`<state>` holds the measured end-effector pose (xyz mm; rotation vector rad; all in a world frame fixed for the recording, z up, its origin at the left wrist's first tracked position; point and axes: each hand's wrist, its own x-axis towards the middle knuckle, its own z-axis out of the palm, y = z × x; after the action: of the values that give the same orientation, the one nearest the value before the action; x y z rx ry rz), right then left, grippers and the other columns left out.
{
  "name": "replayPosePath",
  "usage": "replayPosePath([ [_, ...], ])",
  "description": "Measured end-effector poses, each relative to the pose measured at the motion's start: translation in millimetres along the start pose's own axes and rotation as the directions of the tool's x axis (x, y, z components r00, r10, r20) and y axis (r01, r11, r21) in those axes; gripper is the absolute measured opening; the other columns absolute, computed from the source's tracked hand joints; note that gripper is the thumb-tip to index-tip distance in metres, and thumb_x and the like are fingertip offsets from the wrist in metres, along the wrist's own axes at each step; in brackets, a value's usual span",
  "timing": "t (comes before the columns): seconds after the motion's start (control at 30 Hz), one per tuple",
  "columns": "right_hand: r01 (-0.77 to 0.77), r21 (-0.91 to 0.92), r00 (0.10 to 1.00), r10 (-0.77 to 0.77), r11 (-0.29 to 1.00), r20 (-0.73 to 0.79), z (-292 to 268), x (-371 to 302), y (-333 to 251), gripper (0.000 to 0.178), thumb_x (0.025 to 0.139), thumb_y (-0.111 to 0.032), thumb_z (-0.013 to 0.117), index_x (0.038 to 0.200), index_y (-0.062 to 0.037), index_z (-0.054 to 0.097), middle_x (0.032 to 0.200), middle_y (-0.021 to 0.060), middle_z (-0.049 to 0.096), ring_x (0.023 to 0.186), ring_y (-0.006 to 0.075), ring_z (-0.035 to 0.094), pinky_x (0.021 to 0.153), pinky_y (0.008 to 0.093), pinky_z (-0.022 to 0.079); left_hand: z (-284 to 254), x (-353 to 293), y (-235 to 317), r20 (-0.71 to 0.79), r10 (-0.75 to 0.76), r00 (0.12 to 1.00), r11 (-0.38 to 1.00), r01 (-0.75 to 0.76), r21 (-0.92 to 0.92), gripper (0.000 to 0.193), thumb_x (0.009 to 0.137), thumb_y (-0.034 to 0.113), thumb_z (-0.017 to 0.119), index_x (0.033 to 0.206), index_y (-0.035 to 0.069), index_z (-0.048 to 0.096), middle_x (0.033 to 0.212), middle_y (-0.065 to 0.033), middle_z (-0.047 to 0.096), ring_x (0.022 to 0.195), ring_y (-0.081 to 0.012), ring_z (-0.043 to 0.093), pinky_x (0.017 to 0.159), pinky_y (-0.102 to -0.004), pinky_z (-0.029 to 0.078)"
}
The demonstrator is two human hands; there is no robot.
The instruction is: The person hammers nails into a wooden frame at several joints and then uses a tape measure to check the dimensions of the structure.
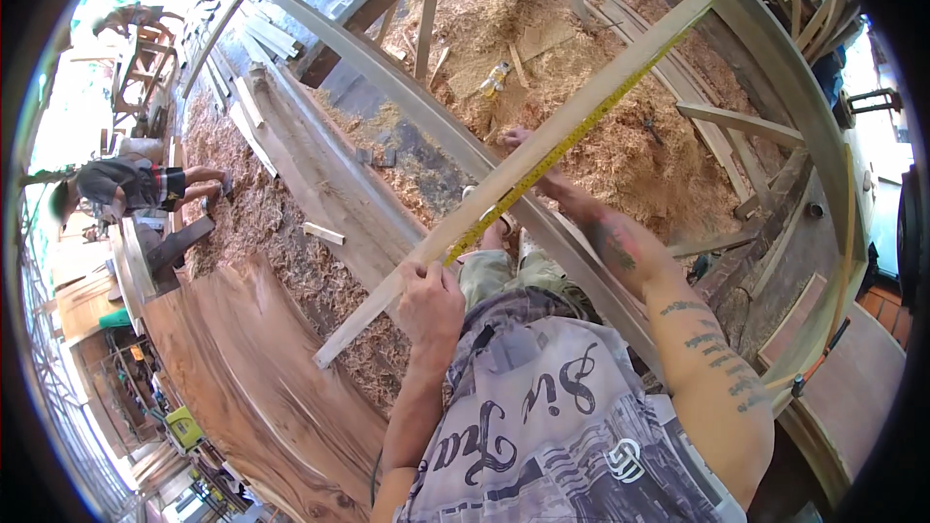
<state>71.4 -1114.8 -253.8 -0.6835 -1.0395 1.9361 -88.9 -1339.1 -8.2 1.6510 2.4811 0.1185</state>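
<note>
A long pale wooden batten (581,102) slants in front of me from lower left to upper right. A yellow measuring tape (542,167) is stretched along its near edge. My left hand (431,302) is closed on the batten's lower part, at the near end of the tape. The arm of my right hand (517,139) passes beneath the batten. Curled fingers show on the far side, and the batten hides part of that hand, so what they hold cannot be made out. Another long beam (387,73) crosses under the batten near my right hand.
Wood shavings (620,174) cover the floor, with a bottle (495,79) lying there. A broad wooden slab (257,378) lies at lower left. A curved timber frame (775,48) rises on the right. A person (131,184) bends over at far left.
</note>
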Motion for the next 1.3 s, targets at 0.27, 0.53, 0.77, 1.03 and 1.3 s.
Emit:
replayPosePath([
  [0.27, -0.010, 0.610, 0.837, 0.341, 0.792, -0.428, -61, -10, -75, 0.037, 0.099, -0.044, 0.051, 0.108, -0.0091, 0.059, 0.102, 0.0057, 0.059, 0.093, 0.0185, 0.059, 0.079, 0.0380, 0.052, 0, 8, 10, -0.006, 0.020, 1.000, 0.999, -0.020, -0.040, 0.014, 0.087, 0.018, 0.062, 0.083, 0.006, 0.067, 0.094, -0.0140, 0.056, 0.072, -0.0344, 0.064, 0.062, -0.0467, 0.053],
  [0.53, -0.037, 0.749, 0.877, 0.381, 0.662, -0.293, 1, -4, -26, 0.042, 0.097, -0.050, 0.048, 0.107, -0.0112, 0.059, 0.100, 0.0077, 0.061, 0.092, 0.0237, 0.061, 0.080, 0.0446, 0.053, 3, 8, 7, -0.035, 0.070, 0.997, 0.994, -0.073, -0.078, 0.013, 0.088, 0.019, 0.062, 0.085, 0.007, 0.067, 0.095, -0.0142, 0.056, 0.068, -0.0349, 0.064, 0.058, -0.0464, 0.053],
  [0.77, 0.066, 0.769, 0.921, 0.258, 0.636, -0.292, -54, -20, -70, 0.046, 0.095, -0.056, 0.045, 0.106, -0.0130, 0.059, 0.098, 0.0096, 0.063, 0.090, 0.0282, 0.062, 0.081, 0.0504, 0.053, -4, 19, 19, -0.019, 0.132, 0.991, 0.988, -0.133, -0.084, 0.012, 0.087, 0.018, 0.063, 0.082, 0.007, 0.067, 0.091, -0.0134, 0.056, 0.066, -0.0347, 0.064, 0.058, -0.0469, 0.052],
  [1.03, 0.044, 0.631, 0.839, 0.314, 0.774, -0.444, -29, -6, -49, 0.045, 0.096, -0.054, 0.047, 0.104, -0.0106, 0.057, 0.093, 0.0078, 0.058, 0.083, 0.0274, 0.060, 0.078, 0.0513, 0.052, -10, 21, 24, 0.101, 0.053, 0.994, 0.997, -0.046, -0.063, 0.015, 0.088, 0.017, 0.062, 0.085, 0.004, 0.070, 0.096, -0.0159, 0.057, 0.077, -0.0345, 0.063, 0.066, -0.0451, 0.052],
  [1.3, 0.124, 0.821, 0.799, 0.434, 0.557, -0.415, 20, -21, -33, 0.034, 0.096, -0.046, 0.051, 0.087, -0.0140, 0.054, 0.070, 0.0027, 0.047, 0.059, 0.0194, 0.050, 0.053, 0.0380, 0.048, -9, 18, 17, 0.069, 0.022, 0.997, 0.997, -0.017, -0.071, 0.016, 0.089, 0.018, 0.062, 0.086, 0.005, 0.070, 0.093, -0.0157, 0.057, 0.075, -0.0354, 0.063, 0.065, -0.0466, 0.052],
])
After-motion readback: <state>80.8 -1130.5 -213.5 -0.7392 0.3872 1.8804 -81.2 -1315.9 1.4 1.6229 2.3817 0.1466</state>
